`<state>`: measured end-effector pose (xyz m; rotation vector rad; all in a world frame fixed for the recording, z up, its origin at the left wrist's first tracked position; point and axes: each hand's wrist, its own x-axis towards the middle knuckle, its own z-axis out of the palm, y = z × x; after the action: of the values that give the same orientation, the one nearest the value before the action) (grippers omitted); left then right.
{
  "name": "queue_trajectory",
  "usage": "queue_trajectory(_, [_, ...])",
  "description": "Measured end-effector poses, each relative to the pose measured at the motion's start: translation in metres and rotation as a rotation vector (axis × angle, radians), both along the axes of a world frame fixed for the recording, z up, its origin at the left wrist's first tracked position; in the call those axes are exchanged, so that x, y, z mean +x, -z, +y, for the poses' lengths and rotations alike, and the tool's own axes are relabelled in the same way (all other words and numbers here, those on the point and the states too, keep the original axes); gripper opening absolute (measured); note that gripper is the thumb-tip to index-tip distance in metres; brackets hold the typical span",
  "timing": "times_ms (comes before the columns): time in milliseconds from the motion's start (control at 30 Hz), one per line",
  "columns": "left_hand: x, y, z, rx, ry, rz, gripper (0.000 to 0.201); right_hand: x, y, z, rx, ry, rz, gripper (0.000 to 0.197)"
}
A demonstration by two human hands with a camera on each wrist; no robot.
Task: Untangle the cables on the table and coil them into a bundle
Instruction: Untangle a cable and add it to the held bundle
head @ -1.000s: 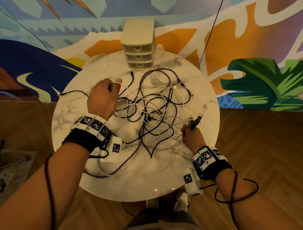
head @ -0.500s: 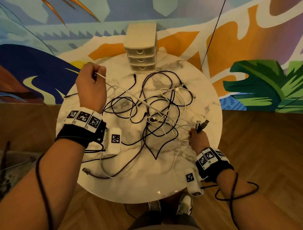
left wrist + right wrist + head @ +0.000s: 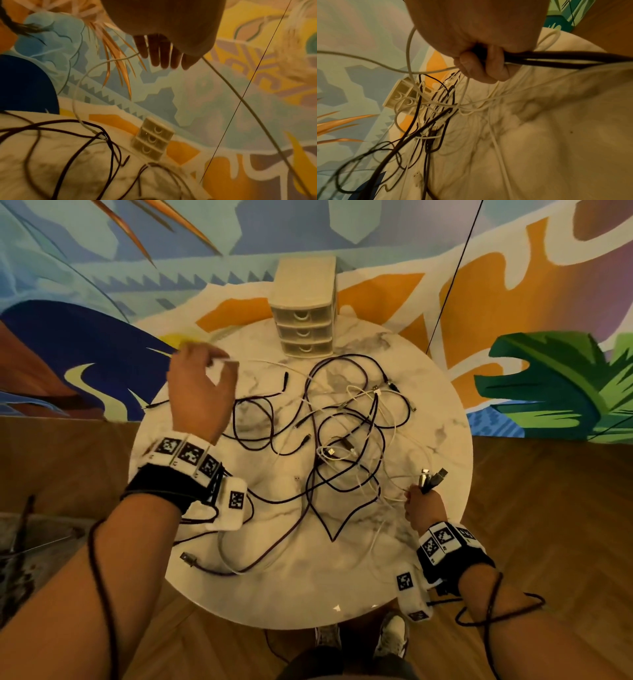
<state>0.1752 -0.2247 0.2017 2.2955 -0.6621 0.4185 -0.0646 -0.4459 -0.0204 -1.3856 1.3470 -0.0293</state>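
Observation:
A tangle of black and white cables (image 3: 346, 436) lies spread over the round marble table (image 3: 294, 587). My left hand (image 3: 202, 392) is raised over the table's far left and pinches a thin white cable (image 3: 274, 363) that runs taut toward the tangle; in the left wrist view the white cable (image 3: 240, 100) slants down from the fingers (image 3: 161, 54). My right hand (image 3: 423, 503) at the table's right edge grips several cable ends, their USB plugs (image 3: 433, 475) sticking up. In the right wrist view the fingers (image 3: 479, 65) curl round dark cables (image 3: 556, 59).
A small beige three-drawer unit (image 3: 305, 309) stands at the table's far edge. A loose black plug end (image 3: 188, 558) lies near the front left. A painted wall rises behind the table, and wood floor surrounds it. My feet (image 3: 359, 635) are under the near edge.
My left hand has risen and moved away to the far left, drawing the white cable out of the tangle. My right hand has kept its grip at the right edge.

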Motion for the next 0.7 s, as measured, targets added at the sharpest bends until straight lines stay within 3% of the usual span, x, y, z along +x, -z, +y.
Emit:
queue_trajectory(67, [-0.005, 0.013, 0.0, 0.166, 0.078, 0.168, 0.027, -0.001, -0.002, 0.001, -0.015, -0.031, 0.003, 0.035])
queue_trajectory(100, [-0.008, 0.012, -0.002, 0.145, 0.113, 0.208, 0.031, -0.001, -0.004, 0.0, -0.003, -0.03, -0.01, 0.035])
queue_trajectory(167, [-0.013, -0.005, -0.009, -0.095, 0.127, 0.219, 0.03, 0.0, -0.006, 0.0, 0.0, -0.029, -0.009, 0.034])
queue_trajectory(233, [-0.017, -0.028, -0.018, -0.329, 0.155, 0.12, 0.027, 0.001, -0.006, 0.001, -0.024, -0.056, -0.018, 0.032])
queue_trajectory(300, [-0.019, -0.042, -0.025, -0.363, 0.2, -0.037, 0.027, 0.004, -0.01, 0.003, -0.012, -0.065, -0.041, 0.032])
queue_trajectory(400, [-0.007, -0.02, -0.03, -0.115, 0.206, -0.153, 0.024, 0.004, -0.027, 0.009, 0.026, -0.046, -0.092, 0.035])
queue_trajectory(567, [0.009, 0.06, -0.021, 0.439, 0.11, 0.148, 0.033, -0.015, -0.065, 0.017, 0.059, -0.011, -0.159, 0.041])
queue_trajectory(700, [-0.008, 0.09, -0.025, 0.586, 0.168, 0.288, 0.038, -0.032, -0.09, 0.019, 0.136, 0.065, -0.247, 0.046])
